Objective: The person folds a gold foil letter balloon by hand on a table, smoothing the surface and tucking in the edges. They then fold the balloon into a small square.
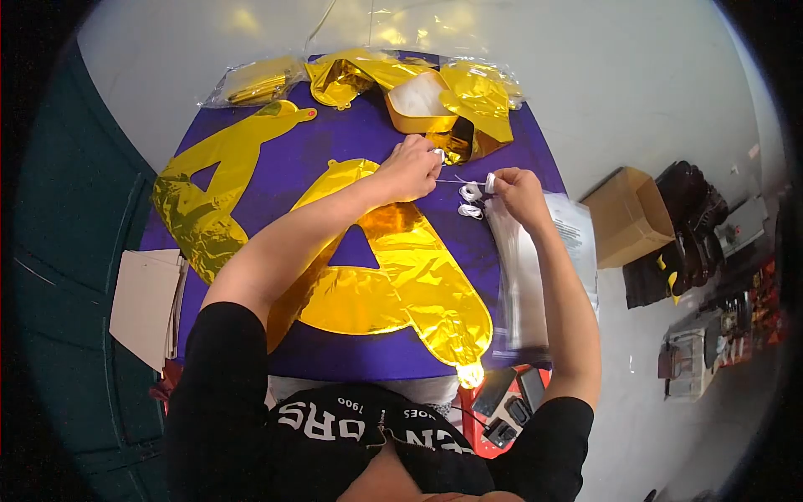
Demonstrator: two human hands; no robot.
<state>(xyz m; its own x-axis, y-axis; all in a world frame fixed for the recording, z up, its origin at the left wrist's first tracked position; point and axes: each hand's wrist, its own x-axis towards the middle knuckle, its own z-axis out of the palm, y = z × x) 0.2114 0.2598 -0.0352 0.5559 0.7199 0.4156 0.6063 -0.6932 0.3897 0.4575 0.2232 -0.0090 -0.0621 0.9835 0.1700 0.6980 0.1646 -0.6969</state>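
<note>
A thin white string [460, 181] runs taut between my two hands. My left hand [408, 171] is closed on one end, with a bit of white [439, 156] showing at its fingertips. Between thumb and fingers, my right hand [520, 196] pinches a small white string bundle [490, 183]. Two more coiled string bundles, an upper one [470, 192] and a lower one [470, 212], lie on the purple tablecloth [335, 358] just left of the right hand. Under my left forearm lies a flat gold foil letter A balloon [435, 289], partly hidden by the arm.
Another gold letter balloon [213, 213] lies at left. Crumpled gold foil and an open yellow box [418, 100] stand at the back, beside packaged foil [259, 79]. Clear plastic bags [523, 284] lie at right. Cardboard sheets [146, 301] are at the left edge; a carton [627, 217] is beyond the table.
</note>
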